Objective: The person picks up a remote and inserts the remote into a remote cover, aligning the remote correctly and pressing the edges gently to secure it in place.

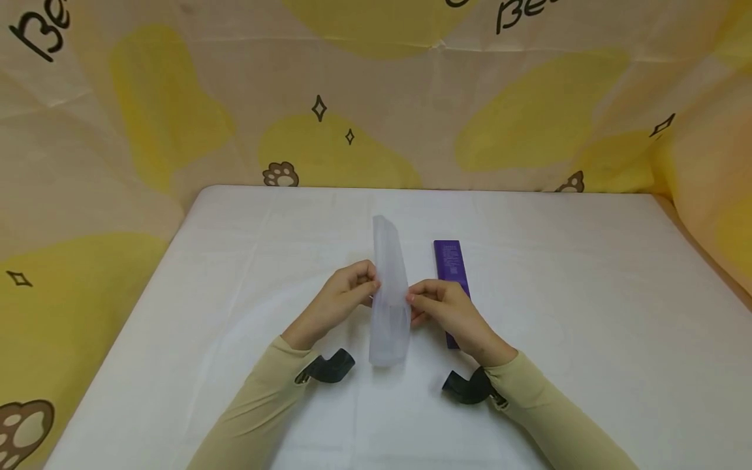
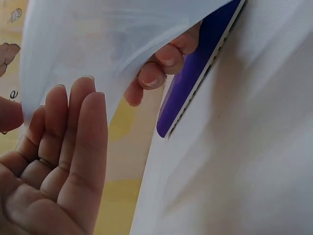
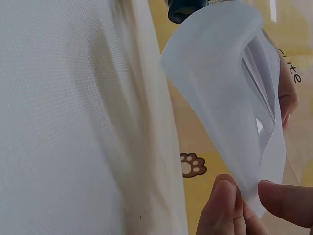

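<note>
A translucent plastic sleeve [image 1: 389, 294], long and thin-walled, is held up off the table at mid-view. My left hand [image 1: 343, 297] pinches its left edge between thumb and fingers; the other fingers [image 2: 88, 147] extend along it in the left wrist view. On the opposite edge, my right hand [image 1: 449, 313] grips with thumb and fingertips. The right wrist view shows the sleeve [image 3: 220, 83] bulging, with a gap between its layers. Partly covered by the right hand, a slim purple box [image 1: 451, 261] with small pale print lies on the table.
A white cloth covers the table [image 1: 264, 261]. Behind it and at the sides hangs a yellow and beige patterned curtain [image 1: 376, 85]. Black curved wrist mounts [image 1: 331, 365] stick out from both sleeves toward the middle.
</note>
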`<state>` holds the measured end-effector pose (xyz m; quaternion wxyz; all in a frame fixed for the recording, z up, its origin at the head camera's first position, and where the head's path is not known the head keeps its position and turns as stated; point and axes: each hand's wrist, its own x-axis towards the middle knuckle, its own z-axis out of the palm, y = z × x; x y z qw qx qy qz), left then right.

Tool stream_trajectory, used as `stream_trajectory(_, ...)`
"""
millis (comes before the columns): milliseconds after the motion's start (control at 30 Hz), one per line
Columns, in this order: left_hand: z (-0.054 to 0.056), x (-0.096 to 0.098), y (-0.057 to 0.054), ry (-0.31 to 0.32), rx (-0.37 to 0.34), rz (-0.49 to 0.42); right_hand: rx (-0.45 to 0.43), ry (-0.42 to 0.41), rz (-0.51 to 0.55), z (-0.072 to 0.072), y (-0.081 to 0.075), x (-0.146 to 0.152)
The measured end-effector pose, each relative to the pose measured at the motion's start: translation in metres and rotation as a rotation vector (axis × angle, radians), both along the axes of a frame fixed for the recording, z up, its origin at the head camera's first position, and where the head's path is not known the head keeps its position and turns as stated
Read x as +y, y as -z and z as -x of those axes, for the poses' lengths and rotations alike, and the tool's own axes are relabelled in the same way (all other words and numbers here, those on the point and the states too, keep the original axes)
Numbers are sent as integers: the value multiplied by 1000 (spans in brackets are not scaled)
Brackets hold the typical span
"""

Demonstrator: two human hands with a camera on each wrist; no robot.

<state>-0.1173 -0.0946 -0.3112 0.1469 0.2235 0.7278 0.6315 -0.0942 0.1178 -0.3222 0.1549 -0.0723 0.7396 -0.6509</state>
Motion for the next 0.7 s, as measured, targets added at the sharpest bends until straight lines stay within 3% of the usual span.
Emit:
stream_trajectory(167, 0, 1, 2, -33, -21, 25, 7, 43, -6, 0, 0, 1)
stream_trajectory(467, 1, 9, 12, -173, -219, 111, -6, 67, -22, 0, 2, 0)
stream_trajectory(700, 1, 11, 22, -224, -220, 152, -5, 63, -29, 0, 3, -1)
